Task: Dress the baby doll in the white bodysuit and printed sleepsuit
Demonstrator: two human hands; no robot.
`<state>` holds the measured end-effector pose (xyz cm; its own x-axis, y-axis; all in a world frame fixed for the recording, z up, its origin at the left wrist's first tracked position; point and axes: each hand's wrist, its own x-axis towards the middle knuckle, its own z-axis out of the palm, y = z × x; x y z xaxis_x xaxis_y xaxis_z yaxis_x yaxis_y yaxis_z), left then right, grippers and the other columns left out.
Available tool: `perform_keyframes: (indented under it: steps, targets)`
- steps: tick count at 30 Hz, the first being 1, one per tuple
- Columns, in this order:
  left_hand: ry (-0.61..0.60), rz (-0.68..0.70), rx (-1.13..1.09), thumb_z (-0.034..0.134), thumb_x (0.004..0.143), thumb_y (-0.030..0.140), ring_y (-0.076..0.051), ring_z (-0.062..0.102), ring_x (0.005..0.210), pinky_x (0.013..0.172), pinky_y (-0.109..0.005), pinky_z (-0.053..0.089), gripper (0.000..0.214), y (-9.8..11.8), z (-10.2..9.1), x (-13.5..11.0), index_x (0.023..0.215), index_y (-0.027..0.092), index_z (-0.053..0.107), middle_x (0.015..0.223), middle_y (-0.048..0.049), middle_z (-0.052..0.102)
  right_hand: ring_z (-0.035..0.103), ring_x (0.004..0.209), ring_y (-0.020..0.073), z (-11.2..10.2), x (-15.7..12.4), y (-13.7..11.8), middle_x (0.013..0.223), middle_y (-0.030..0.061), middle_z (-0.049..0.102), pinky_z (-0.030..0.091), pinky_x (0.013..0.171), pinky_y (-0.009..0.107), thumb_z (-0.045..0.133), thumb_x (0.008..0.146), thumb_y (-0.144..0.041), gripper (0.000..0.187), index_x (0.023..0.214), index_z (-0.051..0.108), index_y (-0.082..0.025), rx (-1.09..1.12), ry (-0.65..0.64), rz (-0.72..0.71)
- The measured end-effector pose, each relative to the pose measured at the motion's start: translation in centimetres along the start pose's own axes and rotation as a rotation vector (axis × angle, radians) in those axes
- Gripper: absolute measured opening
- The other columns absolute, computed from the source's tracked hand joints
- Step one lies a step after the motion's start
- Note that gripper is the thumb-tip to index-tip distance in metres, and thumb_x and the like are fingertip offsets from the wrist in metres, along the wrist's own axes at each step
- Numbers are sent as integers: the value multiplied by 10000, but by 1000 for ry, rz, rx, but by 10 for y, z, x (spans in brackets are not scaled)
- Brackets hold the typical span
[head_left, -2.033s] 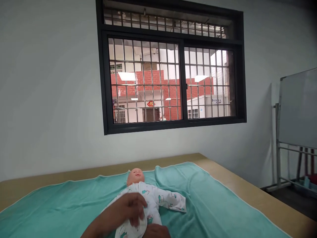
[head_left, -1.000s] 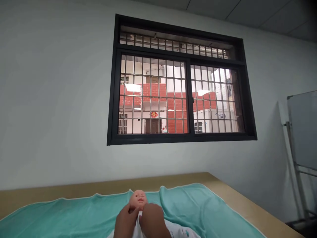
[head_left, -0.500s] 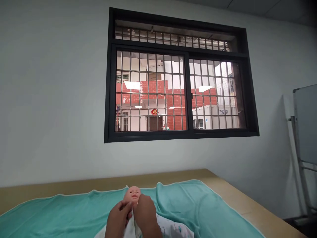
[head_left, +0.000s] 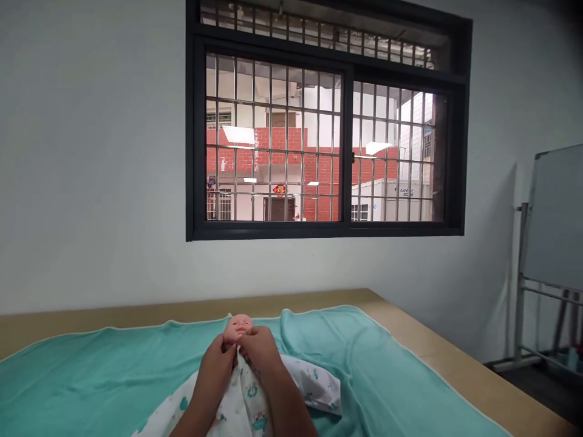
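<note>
A baby doll [head_left: 239, 323] lies on its back on a teal blanket [head_left: 150, 358], its head toward the wall. It wears a white garment [head_left: 310, 382] with small teal prints, the sleeves spread to both sides. Just under the doll's chin, my left hand [head_left: 218, 361] pinches one side of the garment's collar. My right hand [head_left: 259, 351] pinches the collar's other side, close against the first. Both hands are closed, and the exact spot between the fingertips is hidden. Below them the garment's front edges run down toward me.
The blanket covers much of a wooden table [head_left: 410, 340], whose right edge runs toward me. Behind it stands a white wall with a barred, dark-framed window [head_left: 346, 229]. A whiteboard on a stand [head_left: 553, 218] is at the right.
The view has tilted down, so more of the garment and my forearms show. My hands remain at the collar, with the right one turned slightly and more of its fingers visible.
</note>
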<state>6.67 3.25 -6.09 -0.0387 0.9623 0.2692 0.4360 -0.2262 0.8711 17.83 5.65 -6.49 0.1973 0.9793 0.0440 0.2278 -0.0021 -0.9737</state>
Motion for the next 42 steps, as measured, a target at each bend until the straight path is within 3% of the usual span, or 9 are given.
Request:
perform_keyframes:
  steps: [6, 12, 20, 29, 42]
  targets:
    - [-48, 65, 167, 379, 835, 217, -226, 622, 936, 836, -316, 436, 280, -2, 4, 3, 887, 163, 649, 988, -101, 702, 395, 400, 100, 1, 0, 5, 382, -50, 414, 259, 408, 231, 563, 586, -131, 171, 448, 488, -199, 15, 23, -3]
    - [-69, 58, 478, 360, 899, 286, -233, 638, 903, 749, -304, 431, 340, -2, 4, 2, 901, 181, 683, 1023, -126, 697, 360, 385, 100, 4, 6, 13, 353, -59, 379, 229, 419, 248, 510, 568, -87, 213, 403, 453, -209, 23, 49, -22]
    - [-168, 51, 308, 401, 852, 265, -206, 654, 780, 680, -267, 421, 281, -12, 0, 11, 723, 196, 641, 816, -68, 727, 322, 312, 94, 3, 2, 7, 301, -62, 366, 196, 388, 251, 509, 559, -98, 206, 388, 479, -210, 87, 17, 0]
    - [-124, 17, 156, 457, 839, 350, -233, 635, 816, 717, -295, 423, 245, -14, -3, 11, 762, 185, 620, 833, -65, 714, 350, 366, 55, -16, 0, 13, 414, -54, 485, 192, 419, 226, 644, 615, -272, 144, 558, 573, -160, 288, -200, 32]
    - [-71, -30, 144, 432, 836, 422, -234, 627, 842, 724, -303, 414, 264, -14, 1, 8, 781, 217, 590, 860, -44, 699, 405, 438, 33, -23, -8, 6, 480, -37, 523, 220, 458, 186, 774, 523, -288, 267, 648, 635, -98, 460, -333, 79]
